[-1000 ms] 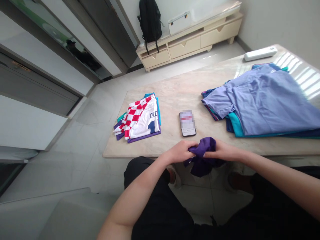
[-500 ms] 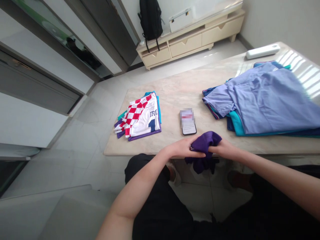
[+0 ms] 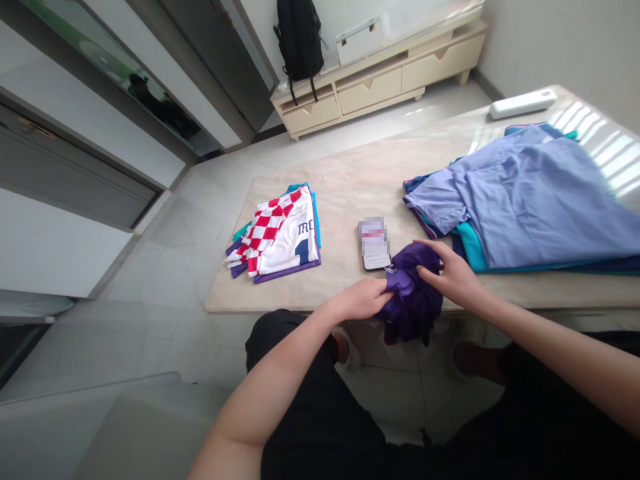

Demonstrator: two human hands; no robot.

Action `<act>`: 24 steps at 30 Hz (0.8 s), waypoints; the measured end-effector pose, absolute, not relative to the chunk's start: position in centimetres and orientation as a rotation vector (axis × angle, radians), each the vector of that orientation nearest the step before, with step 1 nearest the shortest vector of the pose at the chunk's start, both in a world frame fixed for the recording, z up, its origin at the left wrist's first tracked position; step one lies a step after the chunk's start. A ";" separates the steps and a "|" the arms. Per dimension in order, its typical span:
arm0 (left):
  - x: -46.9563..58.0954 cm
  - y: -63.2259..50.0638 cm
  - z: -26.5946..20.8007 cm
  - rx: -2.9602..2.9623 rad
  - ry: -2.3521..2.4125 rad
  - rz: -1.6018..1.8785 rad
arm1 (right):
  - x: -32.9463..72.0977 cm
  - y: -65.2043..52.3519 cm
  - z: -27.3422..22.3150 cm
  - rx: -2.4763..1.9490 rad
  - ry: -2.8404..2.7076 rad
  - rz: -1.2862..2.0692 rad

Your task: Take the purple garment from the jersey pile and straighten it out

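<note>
A bunched purple garment [image 3: 411,297] is held at the table's near edge, its lower folds hanging below the tabletop. My left hand [image 3: 364,298] is closed on its left side, by a small pale mark on the cloth. On the upper right, my right hand [image 3: 454,275] grips the fabric between thumb and fingers. Just behind the bundle lies a phone [image 3: 374,245] with its screen lit and partly blurred. To the left is a folded stack topped by a red-and-white checkered jersey [image 3: 281,233] with dark lettering.
On the right, a light blue garment [image 3: 545,200] lies over teal and navy ones on the marble-look table [image 3: 340,173]. A white oblong object [image 3: 523,104] sits at the far edge. Beyond stands a low cream cabinet [image 3: 373,90] with a black backpack [image 3: 299,47] on it.
My right hand has shifted up and opened the purple garment out wider. My left hand has moved slightly left and down, still holding its side. The bundle now reaches the phone's lower corner.
</note>
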State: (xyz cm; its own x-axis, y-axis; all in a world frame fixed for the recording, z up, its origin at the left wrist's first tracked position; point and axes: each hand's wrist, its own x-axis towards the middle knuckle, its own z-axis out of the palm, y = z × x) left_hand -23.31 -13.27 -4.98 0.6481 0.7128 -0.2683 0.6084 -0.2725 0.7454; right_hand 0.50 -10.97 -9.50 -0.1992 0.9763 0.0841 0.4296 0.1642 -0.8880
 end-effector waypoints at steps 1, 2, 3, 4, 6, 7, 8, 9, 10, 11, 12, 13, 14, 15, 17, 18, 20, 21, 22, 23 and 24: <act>-23.2 -13.3 -5.0 1.977 1.020 0.140 | 0.3 -11.4 -9.1 -1.272 -1.824 0.898; -23.2 -13.4 -5.1 1.974 1.010 0.127 | 0.1 -11.8 -8.7 -1.175 -1.901 0.848; -23.1 -13.4 -5.2 1.971 1.002 0.105 | -0.2 -12.2 -8.2 -1.064 -1.978 0.851; -23.1 -13.5 -5.3 1.971 0.994 0.076 | -0.3 -12.5 -7.9 -0.949 -2.051 0.905; -23.1 -13.6 -5.6 1.967 0.961 0.020 | -0.5 -12.9 -7.5 -0.757 -2.175 1.111; -23.1 -13.6 -5.7 1.958 0.938 0.000 | -0.5 -13.0 -7.5 -0.699 -2.222 1.211; -23.1 -13.6 -5.7 1.950 0.918 -0.012 | -0.4 -13.0 -7.6 -0.677 -2.263 1.278; -23.2 -13.6 -5.8 1.948 0.909 -0.020 | -0.3 -13.0 -7.9 -0.690 -2.298 1.302; -23.2 -13.6 -5.7 1.952 0.908 -0.027 | -0.3 -12.9 -8.2 -0.729 -2.336 1.285; -23.2 -13.6 -5.7 1.961 0.912 -0.038 | -0.2 -12.9 -8.5 -0.779 -2.377 1.237; -23.2 -13.7 -5.6 1.973 0.921 -0.045 | -0.1 -12.8 -8.8 -0.829 -2.415 1.170; -23.2 -13.8 -5.4 1.987 0.929 -0.045 | -0.1 -12.7 -9.1 -0.869 -2.449 1.102; -23.1 -13.9 -5.2 2.000 0.941 -0.036 | -0.1 -12.5 -9.3 -0.896 -2.470 1.035; -23.1 -13.9 -5.0 2.012 0.954 -0.018 | -0.1 -12.4 -9.4 -0.909 -2.477 0.975; -22.9 -14.1 -4.6 2.018 0.968 0.047 | 0.0 -12.1 -9.3 -0.923 -2.444 0.883; -22.9 -14.2 -4.4 2.010 0.978 0.078 | 0.1 -12.0 -9.1 -0.939 -2.411 0.849; -22.7 -14.2 -4.5 1.977 1.018 0.095 | 0.4 -11.8 -8.6 -0.988 -2.326 0.797; -22.7 -14.2 -4.6 1.954 1.045 0.087 | 0.5 -11.8 -8.4 -1.010 -2.285 0.786; -22.6 -14.2 -4.9 1.932 1.071 0.082 | 0.6 -11.8 -8.1 -1.026 -2.245 0.784; -22.5 -14.2 -5.2 1.915 1.086 0.089 | 0.7 -11.8 -7.9 -1.032 -2.211 0.792; -22.5 -14.2 -5.5 1.910 1.086 0.106 | 0.9 -11.9 -7.7 -1.029 -2.181 0.803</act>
